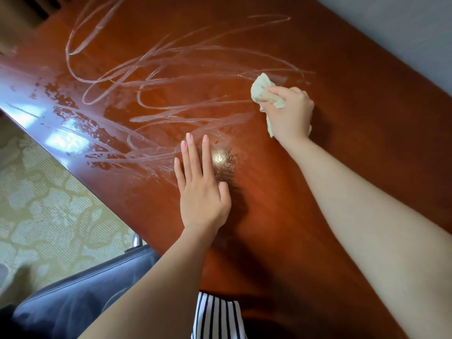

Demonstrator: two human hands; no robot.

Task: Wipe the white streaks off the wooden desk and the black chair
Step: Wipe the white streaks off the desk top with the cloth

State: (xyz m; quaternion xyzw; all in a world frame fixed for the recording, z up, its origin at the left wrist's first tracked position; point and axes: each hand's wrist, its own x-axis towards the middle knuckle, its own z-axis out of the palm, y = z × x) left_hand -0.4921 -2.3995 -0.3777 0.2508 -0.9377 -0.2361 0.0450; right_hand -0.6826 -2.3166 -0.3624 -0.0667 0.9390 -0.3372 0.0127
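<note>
Here, the right hand (289, 113) is gripping a pale cloth (263, 92) in curled fingers against the desk (354, 155) at 1 o'clock, at the edge of the white streaks (171, 77) looping toward 11 o'clock. The left hand (203, 194) is lying flat on the desk at centre, fingers straight, and the black chair (80, 289) is sitting at 7 o'clock
</note>
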